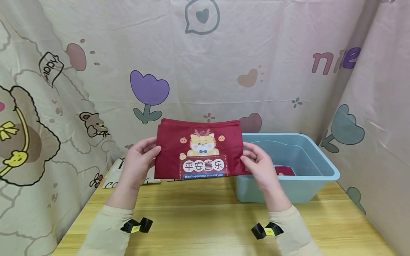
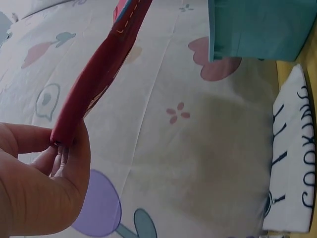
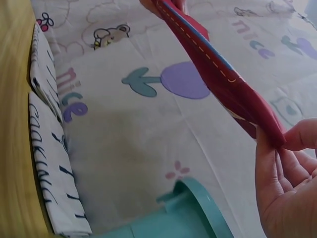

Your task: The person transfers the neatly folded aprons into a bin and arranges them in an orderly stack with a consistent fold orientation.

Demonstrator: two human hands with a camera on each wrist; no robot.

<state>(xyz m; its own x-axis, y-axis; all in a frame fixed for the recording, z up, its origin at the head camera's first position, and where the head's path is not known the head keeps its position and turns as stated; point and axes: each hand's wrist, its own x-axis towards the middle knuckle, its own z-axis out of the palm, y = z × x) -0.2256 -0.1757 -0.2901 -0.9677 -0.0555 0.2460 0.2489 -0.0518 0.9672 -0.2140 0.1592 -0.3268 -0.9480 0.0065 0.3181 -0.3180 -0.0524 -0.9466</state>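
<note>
A folded dark red cloth (image 1: 169,149) is held up over the table, its flat front facing the head camera. A cartoon dog with antlers, Chinese characters and "May happiness around you" are printed on it. My left hand (image 1: 139,160) pinches its left edge, thumb in front and fingers behind. At the opposite edge, my right hand (image 1: 261,166) grips it the same way. Both wrist views show the cloth edge-on, in several layers, between thumb and fingers of the left hand (image 2: 44,183) and right hand (image 3: 287,173).
A light blue plastic bin (image 1: 272,192) stands at the right behind my right hand, with another red printed piece (image 1: 284,170) inside. White folded cloths (image 3: 57,173) with black lettering lie at the table's back edge. A printed curtain (image 1: 205,71) hangs behind the wooden table (image 1: 192,220).
</note>
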